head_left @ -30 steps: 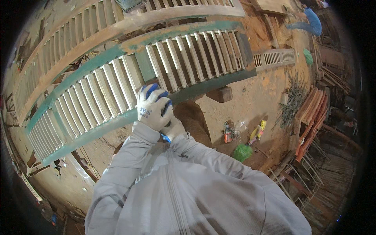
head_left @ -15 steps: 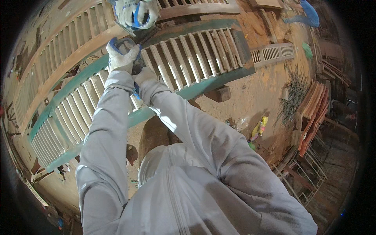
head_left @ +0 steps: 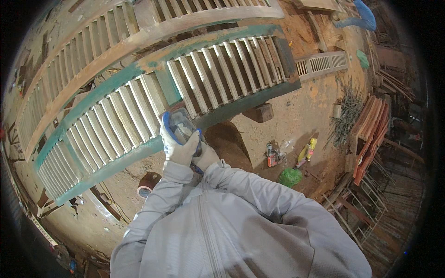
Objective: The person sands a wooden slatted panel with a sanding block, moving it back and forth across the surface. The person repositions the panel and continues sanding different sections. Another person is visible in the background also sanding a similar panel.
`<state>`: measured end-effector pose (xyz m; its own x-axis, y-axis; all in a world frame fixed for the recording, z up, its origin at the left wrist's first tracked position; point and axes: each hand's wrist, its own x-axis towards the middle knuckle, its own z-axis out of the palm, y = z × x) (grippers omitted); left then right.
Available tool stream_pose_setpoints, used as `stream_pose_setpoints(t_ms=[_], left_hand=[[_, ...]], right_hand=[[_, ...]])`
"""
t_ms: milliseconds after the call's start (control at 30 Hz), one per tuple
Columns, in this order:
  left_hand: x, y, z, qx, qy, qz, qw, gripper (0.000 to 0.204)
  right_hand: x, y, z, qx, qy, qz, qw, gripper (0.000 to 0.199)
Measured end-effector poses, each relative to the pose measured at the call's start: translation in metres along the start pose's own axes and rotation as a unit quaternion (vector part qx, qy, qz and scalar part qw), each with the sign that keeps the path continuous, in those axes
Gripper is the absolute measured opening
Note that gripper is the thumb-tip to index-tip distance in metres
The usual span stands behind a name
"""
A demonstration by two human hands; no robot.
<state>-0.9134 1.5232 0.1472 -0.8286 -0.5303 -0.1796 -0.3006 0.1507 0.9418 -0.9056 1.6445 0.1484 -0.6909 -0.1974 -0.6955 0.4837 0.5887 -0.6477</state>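
My left hand [head_left: 177, 149], in a white and blue work glove, is closed around a dark grey rounded hand tool [head_left: 181, 124] with a smoky see-through part. Behind and to its right, my right hand [head_left: 206, 157], also gloved, grips the same tool, its fingers partly hidden. The tool is at the near edge of a long louvred wooden shutter panel [head_left: 169, 88], around its middle crosspiece. Green paint covers much of the panel's frame, with worn brown patches along the far rail and right end. Whether the tool touches the frame I cannot tell.
Beyond lies another louvred panel [head_left: 111, 44] of bare wood. Under the near panel's edge is a wooden block [head_left: 260, 112]. A roll of tape [head_left: 147, 184], an orange and black tool [head_left: 272, 155] and a green bag [head_left: 290, 177] lie on the ground. Reddish boards [head_left: 371, 134] are stacked right.
Both my hands have drawn the tool back toward my body, from the panel's far rail to its near edge. Another gloved hand at the top has gone from view.
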Motion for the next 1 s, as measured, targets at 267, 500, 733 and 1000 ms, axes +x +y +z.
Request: stream_pose_setpoints(t_ms=[267,500,733,1000], left_hand=[[0.139,0.002,0.009,-0.159,-0.017,0.05,0.986,0.09],[0.211,0.018,-0.006,-0.119,0.011,0.059,0.991,0.087],[0.061,0.006,0.004,-0.068,0.001,0.011,0.998,0.078],[0.076,0.008,0.001,-0.035,0.015,0.052,0.998,0.08]], right_hand=[[0.117,-0.06,0.024,0.086,0.035,-0.063,0.994,0.059],[0.177,-0.114,0.017,0.008,-0.052,0.0,0.999,0.068],[0.054,-0.016,0.014,0.139,-0.039,-0.048,0.988,0.057],[0.072,-0.024,0.018,0.062,-0.013,-0.052,0.997,0.043]])
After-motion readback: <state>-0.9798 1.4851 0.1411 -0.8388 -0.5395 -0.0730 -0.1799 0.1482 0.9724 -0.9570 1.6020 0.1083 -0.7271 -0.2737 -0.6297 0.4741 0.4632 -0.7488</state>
